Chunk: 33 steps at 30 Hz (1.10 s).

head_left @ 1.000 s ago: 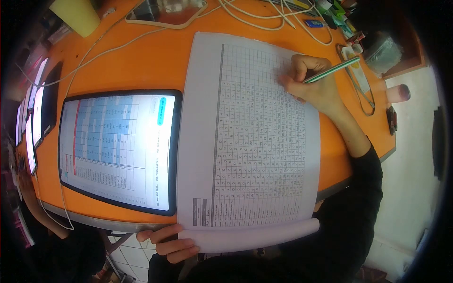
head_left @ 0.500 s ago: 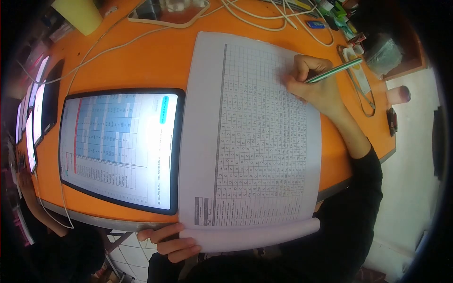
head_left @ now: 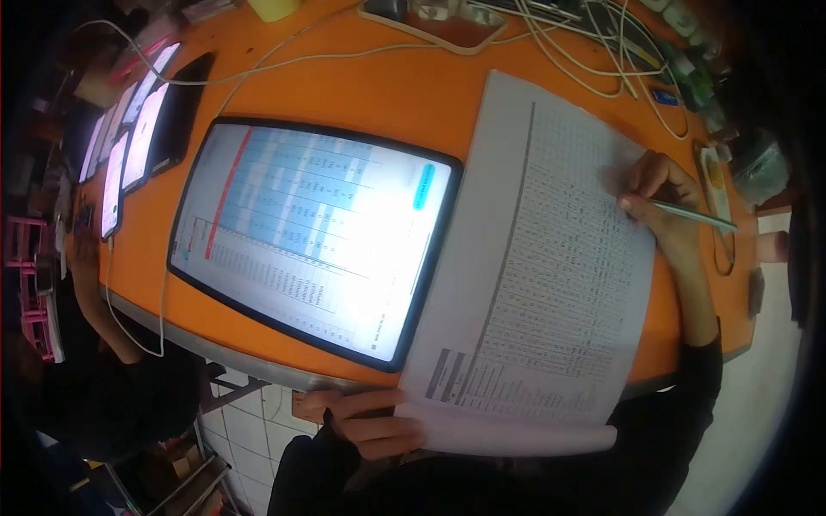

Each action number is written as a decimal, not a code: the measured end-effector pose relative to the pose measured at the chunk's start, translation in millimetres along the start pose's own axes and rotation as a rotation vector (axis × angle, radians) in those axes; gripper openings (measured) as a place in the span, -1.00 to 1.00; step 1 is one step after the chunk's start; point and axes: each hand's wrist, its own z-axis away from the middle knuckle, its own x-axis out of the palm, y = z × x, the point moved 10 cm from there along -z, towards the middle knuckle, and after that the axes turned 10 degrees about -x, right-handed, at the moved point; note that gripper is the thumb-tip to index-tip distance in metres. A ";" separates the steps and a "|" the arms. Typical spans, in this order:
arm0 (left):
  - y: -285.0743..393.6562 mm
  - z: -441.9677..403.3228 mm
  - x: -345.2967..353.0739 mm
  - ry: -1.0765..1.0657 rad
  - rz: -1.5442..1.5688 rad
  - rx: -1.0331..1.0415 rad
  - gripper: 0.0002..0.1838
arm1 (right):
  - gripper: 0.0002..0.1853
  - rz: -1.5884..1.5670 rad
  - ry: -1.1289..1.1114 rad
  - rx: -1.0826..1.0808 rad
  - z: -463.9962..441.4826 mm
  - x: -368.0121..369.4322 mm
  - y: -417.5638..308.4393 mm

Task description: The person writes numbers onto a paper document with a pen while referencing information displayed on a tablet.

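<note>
A large sheet of paper (head_left: 551, 284) lies on the orange table, covered by a printed grid with handwritten figures. My right hand (head_left: 667, 198) rests on the upper right part of the grid, closed around a green pen (head_left: 701, 215) whose tip is hidden behind the fingers. At the sheet's near edge, which is curled into a roll (head_left: 516, 434), my left hand (head_left: 374, 423) grips the left end with fingers bent over it. Directly left of the paper, a tablet (head_left: 318, 241) shows a table with blue cells and a red stripe.
Several lit phones (head_left: 142, 138) stand at the left, near another person's arm (head_left: 99, 288). White cables (head_left: 594, 60) cross the far side beside a tray-like object (head_left: 439, 26). A yellow cup (head_left: 274, 7) is partly cut off. A clear plastic bag (head_left: 761, 172) lies at the right.
The view has turned leftward, so the tablet, paper and both hands appear further right. My right hand still holds the pen, now tilted downward to the right; my left stays at the roll.
</note>
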 end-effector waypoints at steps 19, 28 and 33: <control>2.2 -4.7 -6.5 0.200 0.039 -0.114 -0.76 | -0.58 0.178 -0.037 0.040 2.5 -8.9 8.7; -1.5 -2.2 -7.6 0.196 0.051 0.005 -0.67 | -0.57 0.163 -0.059 0.122 4.5 -8.7 17.1; 1.8 -4.0 -5.7 0.209 0.027 0.003 -0.68 | -0.57 0.210 -0.070 0.088 3.4 -7.3 13.5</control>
